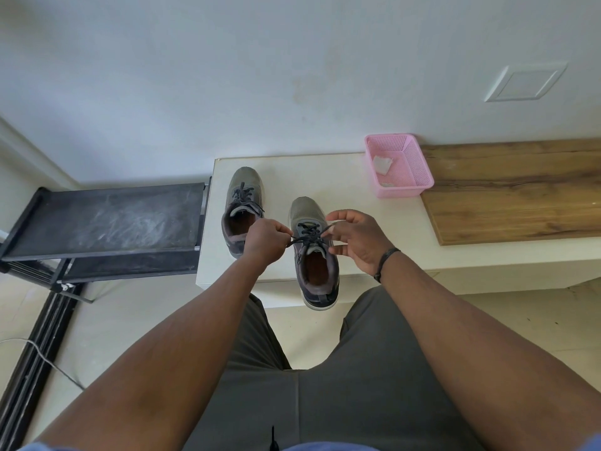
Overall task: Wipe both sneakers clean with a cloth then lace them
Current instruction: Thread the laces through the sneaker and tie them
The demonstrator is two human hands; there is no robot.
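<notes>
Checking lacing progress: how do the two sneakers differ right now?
The left sneaker sits farther back, untouched, its lace lying loose. The right sneaker is nearer, its heel over the table edge, and its lace is pulled taut between the left hand and right hand. Both are grey-green, upright, toes toward the wall.

The left hand covers part of the far sneaker's collar, and its curled fingers hide the lace end they pinch. The pale scrap inside the pink basket is too small to identify. The desk runs out of frame at the right edge.
</notes>
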